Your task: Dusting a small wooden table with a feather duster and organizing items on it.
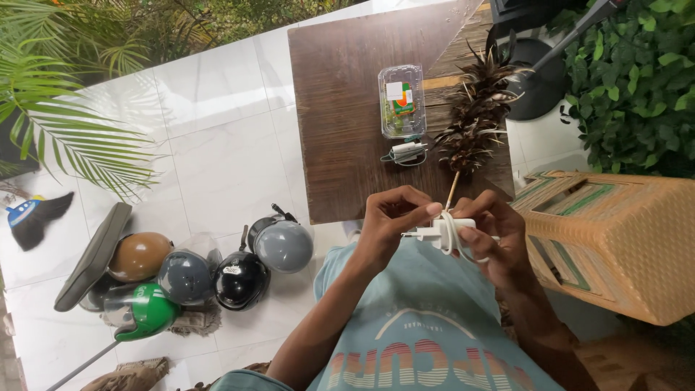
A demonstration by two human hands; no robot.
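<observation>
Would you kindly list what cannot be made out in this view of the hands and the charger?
Head view:
- White charger: its far end is hidden by the right hand.
- White cable: its length is hidden in that hand.
- Clear plastic box: its contents are too small to tell.
- Left hand: the palm faces away.

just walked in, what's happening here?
A person holds a white plug-in charger in front of their chest, with both hands on it. The right hand grips its body and looped white cable, and the left hand pinches the cable at the plug end. Beyond, on the wooden table, lie another bundled charger, a clear plastic box and a feather duster.
</observation>
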